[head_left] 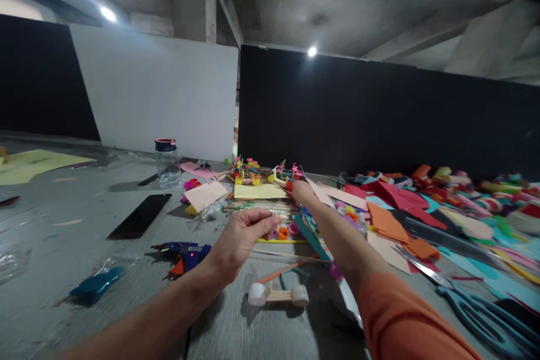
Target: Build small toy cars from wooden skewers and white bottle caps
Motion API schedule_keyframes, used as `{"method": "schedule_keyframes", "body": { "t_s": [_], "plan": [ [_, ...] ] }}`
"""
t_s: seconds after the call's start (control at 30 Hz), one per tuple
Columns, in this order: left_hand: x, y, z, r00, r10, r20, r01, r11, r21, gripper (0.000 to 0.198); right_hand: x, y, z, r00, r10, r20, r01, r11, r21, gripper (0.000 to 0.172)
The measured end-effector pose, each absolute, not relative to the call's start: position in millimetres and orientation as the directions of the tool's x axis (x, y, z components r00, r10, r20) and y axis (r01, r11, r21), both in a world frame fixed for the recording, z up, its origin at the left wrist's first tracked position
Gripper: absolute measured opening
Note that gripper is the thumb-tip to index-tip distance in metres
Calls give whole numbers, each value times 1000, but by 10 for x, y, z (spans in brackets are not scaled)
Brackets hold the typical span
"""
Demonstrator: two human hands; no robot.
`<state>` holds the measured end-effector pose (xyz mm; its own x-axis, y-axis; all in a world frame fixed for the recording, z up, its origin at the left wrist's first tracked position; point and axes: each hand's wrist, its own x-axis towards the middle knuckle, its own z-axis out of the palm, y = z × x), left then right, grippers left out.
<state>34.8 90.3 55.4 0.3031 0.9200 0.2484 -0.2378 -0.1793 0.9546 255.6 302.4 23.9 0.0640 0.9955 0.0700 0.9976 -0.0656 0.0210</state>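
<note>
My left hand (pixel 242 236) is over the middle of the table, thumb and forefinger pinched together. Something small and pale shows at its fingertips, too small to name. My right hand (pixel 302 192) reaches farther out, beside a yellow paper sheet (pixel 259 191) and small craft pieces; its fingers are mostly hidden. Below the hands stands a small stick frame (pixel 279 295) with white cap-like wheels at both ends of its front bar. Just left of my left wrist lies a blue glue gun (pixel 192 252) with a red light. Orange and purple caps (pixel 282 233) sit beyond the left fingertips.
A black phone (pixel 140 216) and a clear bottle (pixel 167 163) are at the left, with a teal packet (pixel 96 286) nearer. To the right lie scissors (pixel 453 287), a ruler (pixel 442 233) and coloured paper (pixel 386 222). Small colourful stick models (pixel 248 171) stand at the back.
</note>
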Motion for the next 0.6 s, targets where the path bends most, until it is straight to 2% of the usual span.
{"method": "schedule_keyframes", "body": {
  "t_s": [0.13,0.3,0.47,0.6],
  "plan": [
    [356,902,543,299,922,245,-229,-180,957,24,2525,2968,282,58,997,44,998,-58,-2,38],
    [343,893,546,295,923,246,-190,-196,962,24,2411,2852,390,46,998,51,993,-40,-110,36],
    [328,951,510,249,944,218,-216,-165,962,26,2372,2719,561,23,997,76,957,0,-290,38],
    [321,996,482,196,966,168,-262,-113,958,28,2355,2511,721,-87,995,54,856,102,-506,36]
  ]
}}
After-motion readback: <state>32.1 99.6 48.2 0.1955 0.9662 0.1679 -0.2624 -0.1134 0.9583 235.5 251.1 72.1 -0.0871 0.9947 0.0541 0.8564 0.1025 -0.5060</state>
